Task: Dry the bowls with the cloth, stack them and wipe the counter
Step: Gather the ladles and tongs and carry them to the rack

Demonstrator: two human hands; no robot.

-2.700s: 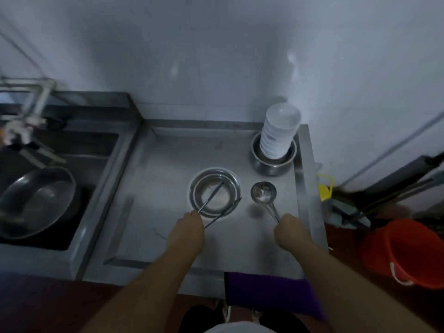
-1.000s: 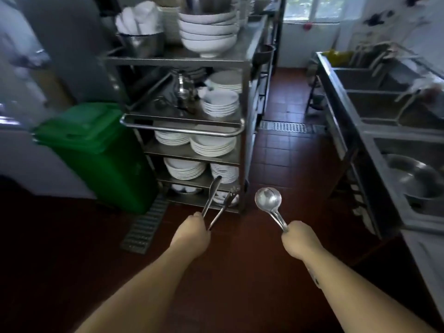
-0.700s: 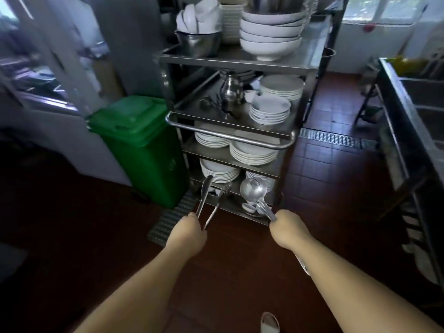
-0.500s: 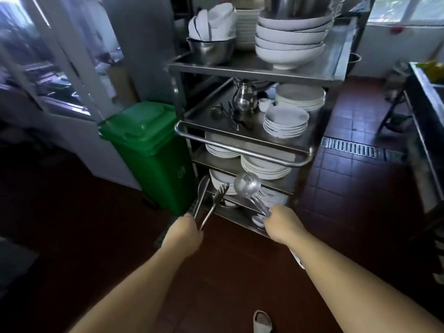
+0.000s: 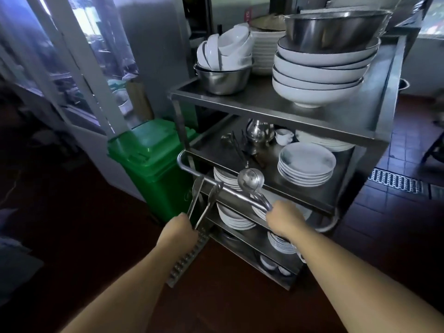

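My left hand (image 5: 179, 230) grips steel tongs (image 5: 204, 199) that point up toward the rail of a steel shelf cart (image 5: 374, 121). My right hand (image 5: 284, 218) holds a steel ladle (image 5: 251, 179) by its handle, its cup up in front of the cart's middle shelf. Large white bowls (image 5: 317, 78) are stacked on the top shelf under a big steel bowl (image 5: 334, 30). Small white bowls (image 5: 225, 51) lean in a steel basin (image 5: 223, 79). No cloth or counter is in view.
A green lidded bin (image 5: 153, 162) stands left of the cart. White plates (image 5: 306, 164) and a small kettle (image 5: 259, 132) sit on the middle shelf, with more plates (image 5: 230, 217) on lower shelves. Red tiled floor with a drain grate (image 5: 396, 183) lies to the right.
I have turned from the counter and sink and come close to the shelf cart. Both hands still carry the tongs and ladle, now raised up to the cart's rail.
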